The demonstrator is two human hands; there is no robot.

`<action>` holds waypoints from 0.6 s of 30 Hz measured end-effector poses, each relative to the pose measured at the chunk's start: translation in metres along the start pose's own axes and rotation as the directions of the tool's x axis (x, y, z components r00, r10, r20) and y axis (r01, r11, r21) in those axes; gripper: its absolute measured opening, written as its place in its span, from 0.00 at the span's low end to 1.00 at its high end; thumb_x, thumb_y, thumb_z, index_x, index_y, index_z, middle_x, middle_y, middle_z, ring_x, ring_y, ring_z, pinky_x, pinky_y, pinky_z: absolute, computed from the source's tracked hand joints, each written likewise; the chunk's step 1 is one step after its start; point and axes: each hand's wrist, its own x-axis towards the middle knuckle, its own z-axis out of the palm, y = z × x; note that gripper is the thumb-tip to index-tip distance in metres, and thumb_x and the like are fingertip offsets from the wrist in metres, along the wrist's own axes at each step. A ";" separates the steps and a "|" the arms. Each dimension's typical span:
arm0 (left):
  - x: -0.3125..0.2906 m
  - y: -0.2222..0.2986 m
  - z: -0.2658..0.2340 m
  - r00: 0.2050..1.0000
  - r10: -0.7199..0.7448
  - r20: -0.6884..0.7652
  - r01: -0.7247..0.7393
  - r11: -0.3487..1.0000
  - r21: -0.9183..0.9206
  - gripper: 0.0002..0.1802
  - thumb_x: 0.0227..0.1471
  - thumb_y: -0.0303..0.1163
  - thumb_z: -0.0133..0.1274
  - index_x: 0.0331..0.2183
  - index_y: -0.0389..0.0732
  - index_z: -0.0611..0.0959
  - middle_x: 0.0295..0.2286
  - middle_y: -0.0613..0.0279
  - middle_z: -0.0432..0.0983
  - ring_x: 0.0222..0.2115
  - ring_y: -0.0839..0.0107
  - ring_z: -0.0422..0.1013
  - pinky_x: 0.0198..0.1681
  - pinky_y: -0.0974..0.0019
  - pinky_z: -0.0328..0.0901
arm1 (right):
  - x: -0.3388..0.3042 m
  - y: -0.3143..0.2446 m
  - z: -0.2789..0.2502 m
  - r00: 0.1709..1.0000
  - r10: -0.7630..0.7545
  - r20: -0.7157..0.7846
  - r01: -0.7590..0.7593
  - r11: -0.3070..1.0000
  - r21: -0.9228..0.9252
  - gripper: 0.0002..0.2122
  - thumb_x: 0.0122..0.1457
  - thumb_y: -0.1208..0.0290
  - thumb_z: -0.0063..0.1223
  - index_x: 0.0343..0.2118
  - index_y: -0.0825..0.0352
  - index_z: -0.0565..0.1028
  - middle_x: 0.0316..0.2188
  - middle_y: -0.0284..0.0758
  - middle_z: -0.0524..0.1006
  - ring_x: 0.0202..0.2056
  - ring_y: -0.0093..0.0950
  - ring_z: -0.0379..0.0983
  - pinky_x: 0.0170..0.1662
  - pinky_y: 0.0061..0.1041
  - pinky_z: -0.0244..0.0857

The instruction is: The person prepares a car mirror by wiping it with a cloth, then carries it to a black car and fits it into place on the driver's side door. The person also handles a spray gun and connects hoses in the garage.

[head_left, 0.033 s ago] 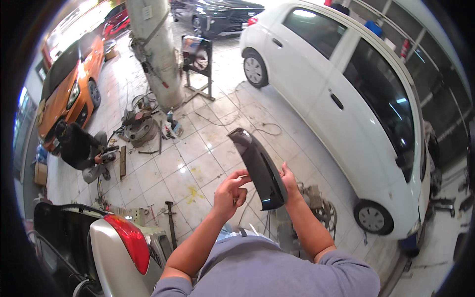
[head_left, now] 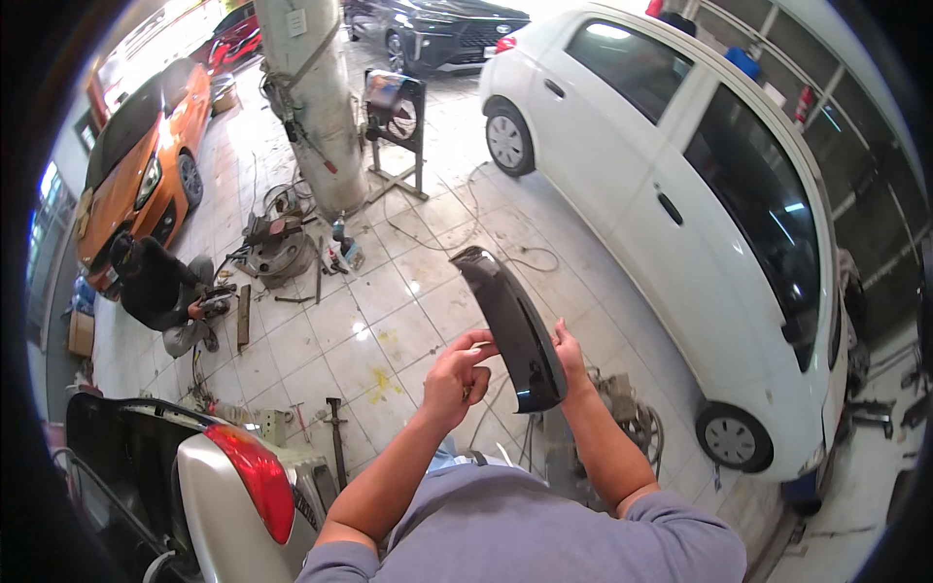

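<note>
I hold a glossy black curved car trim panel (head_left: 520, 335) in front of my waist, its long side tilted from upper left to lower right. My right hand (head_left: 570, 361) grips its right edge, thumb up, with the other fingers hidden behind it. At the left edge, my left hand (head_left: 459, 379) has its forefinger against the panel, partly out of sight behind it, while its lower fingers curl inward.
A white car (head_left: 622, 185) stands along the right. A silver car body part with a red tail light (head_left: 255, 476) is at lower left. Farther left, a person (head_left: 160, 291) squats by an orange car (head_left: 146, 155). Tools and a cable lie near a concrete pillar (head_left: 316, 117).
The surroundings have shifted slightly to the right in the picture. Both hands keep the same hold on the panel.
</note>
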 end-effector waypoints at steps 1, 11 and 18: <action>0.026 0.017 -0.005 1.000 0.031 0.001 -0.031 0.999 0.023 0.19 0.59 0.32 0.43 0.50 0.38 0.74 0.46 0.51 0.76 0.14 0.79 0.58 0.17 0.75 0.52 | 0.030 -0.013 0.018 0.999 -0.008 0.034 0.007 1.000 0.016 0.36 0.71 0.44 0.19 0.56 0.76 0.69 0.50 0.47 0.78 0.49 0.39 0.77 0.53 0.36 0.72; 0.316 0.129 -0.105 0.999 -0.041 0.011 0.042 0.991 -0.125 0.12 0.67 0.29 0.43 0.48 0.44 0.79 0.29 0.73 0.76 0.14 0.83 0.57 0.18 0.76 0.51 | 0.278 -0.125 0.109 0.999 -0.024 -0.038 0.031 0.981 0.191 0.36 0.71 0.43 0.14 0.63 0.73 0.62 0.57 0.48 0.71 0.58 0.44 0.68 0.65 0.42 0.59; 0.531 0.189 -0.144 0.948 -0.313 0.061 0.318 0.922 -0.221 0.12 0.67 0.32 0.44 0.49 0.48 0.76 0.28 0.73 0.75 0.15 0.87 0.60 0.15 0.81 0.54 | 0.415 -0.215 0.088 0.959 0.064 -0.277 0.051 0.920 0.388 0.33 0.69 0.39 0.18 0.43 0.66 0.72 0.31 0.37 0.75 0.30 0.30 0.68 0.31 0.30 0.62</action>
